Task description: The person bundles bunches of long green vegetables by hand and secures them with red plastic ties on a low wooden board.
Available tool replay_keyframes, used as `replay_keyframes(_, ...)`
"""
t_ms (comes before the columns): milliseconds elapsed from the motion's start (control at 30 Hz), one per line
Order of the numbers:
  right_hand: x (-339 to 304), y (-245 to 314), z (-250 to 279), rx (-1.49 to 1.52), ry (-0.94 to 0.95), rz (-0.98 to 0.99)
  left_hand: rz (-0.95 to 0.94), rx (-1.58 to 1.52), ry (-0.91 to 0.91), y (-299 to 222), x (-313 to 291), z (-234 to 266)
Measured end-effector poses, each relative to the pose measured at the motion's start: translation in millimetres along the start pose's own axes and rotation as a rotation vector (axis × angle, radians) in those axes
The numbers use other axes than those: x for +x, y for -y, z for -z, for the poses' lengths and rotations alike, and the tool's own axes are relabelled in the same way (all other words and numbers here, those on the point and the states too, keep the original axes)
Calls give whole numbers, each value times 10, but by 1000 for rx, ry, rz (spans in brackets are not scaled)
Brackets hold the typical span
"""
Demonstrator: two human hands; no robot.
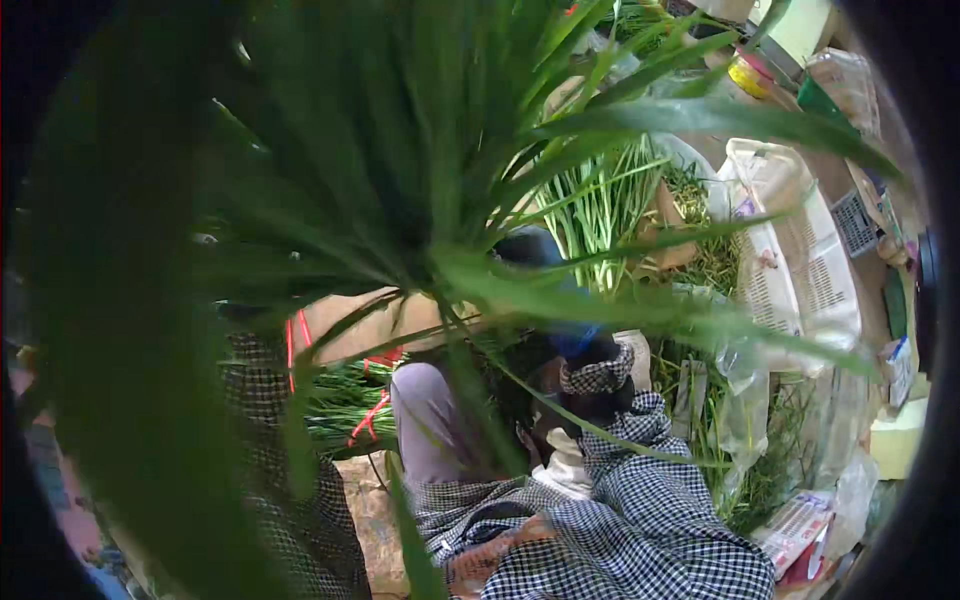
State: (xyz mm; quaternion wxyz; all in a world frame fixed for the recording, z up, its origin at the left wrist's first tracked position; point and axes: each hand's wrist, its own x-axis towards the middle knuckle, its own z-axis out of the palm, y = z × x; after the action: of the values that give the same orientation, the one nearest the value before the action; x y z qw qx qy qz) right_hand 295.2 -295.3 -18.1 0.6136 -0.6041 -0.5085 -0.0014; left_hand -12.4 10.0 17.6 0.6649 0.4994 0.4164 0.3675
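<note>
A broad spray of green leaves [400, 160] fills the upper left and centre of the frame, so close to the camera that its leftmost blades blur. Below it, at lower centre and right, lies the person's black-and-white checked clothing [640, 535], with a sleeve reaching up to a checked cuff [597, 375]. A white plastic basket [835, 285] with slotted sides stands at the right, and long pale-stemmed green stalks [605, 205] lie right of the upper centre. A bundle of green stalks [345, 405] sits left of centre near a lavender-grey knee [430, 420]. Just beyond the cuff, blue shows where the right hand [575, 338] is (leaves cover most of it), and whether it is wide, narrow or holding something cannot be told. The left hand is hidden, its state likewise unknown. Smallest are the bundle's red ties [370, 418] and a yellow-and-red container [750, 76] at upper right.
</note>
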Motion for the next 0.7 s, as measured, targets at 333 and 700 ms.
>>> replay_keyframes(333, 34, -6, 65, 94, -108, -114, -18, -27, -17, 11, -107, 230)
replay_keyframes(700, 79, 671, 854, -307, 60, -54, -275, -141, -115, -439, -383, 285)
